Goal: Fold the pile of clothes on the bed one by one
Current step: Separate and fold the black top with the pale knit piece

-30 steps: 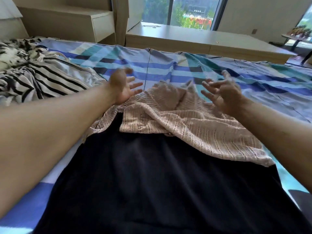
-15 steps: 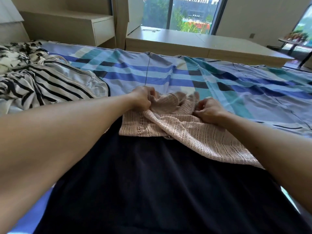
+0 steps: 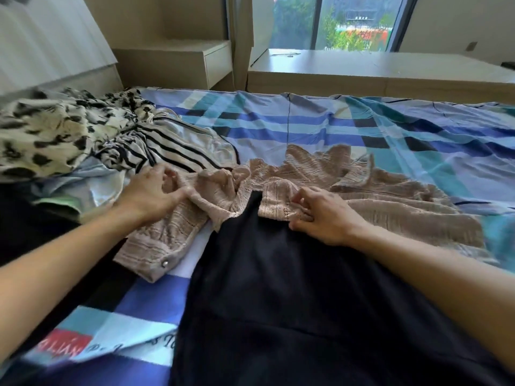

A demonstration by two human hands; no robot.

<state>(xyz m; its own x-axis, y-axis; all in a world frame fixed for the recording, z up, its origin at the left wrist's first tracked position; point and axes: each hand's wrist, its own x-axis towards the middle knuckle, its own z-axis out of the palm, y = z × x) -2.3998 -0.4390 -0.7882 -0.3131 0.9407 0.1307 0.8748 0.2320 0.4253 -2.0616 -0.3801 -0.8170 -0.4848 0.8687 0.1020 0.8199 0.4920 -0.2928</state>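
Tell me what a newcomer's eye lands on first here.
The beige knit top lies mid-bed across the far end of a large black garment, with the left hand and right hand each pinching its near edge. Next comes the unfolded pile at far left, a black-and-cream print piece and a striped one, on the blue plaid sheet.

Bedroom, home setting. Shown by bed [image 3: 320, 126] made up in blue-teal plaid, pale headboard [image 3: 50, 48] at left, built-in nightstand [image 3: 167, 55] with drawer [image 3: 217, 62] beside it, low wooden ledge [image 3: 376, 71] below large window [image 3: 334, 20], loose clothes [image 3: 69, 135] heaped on bed.
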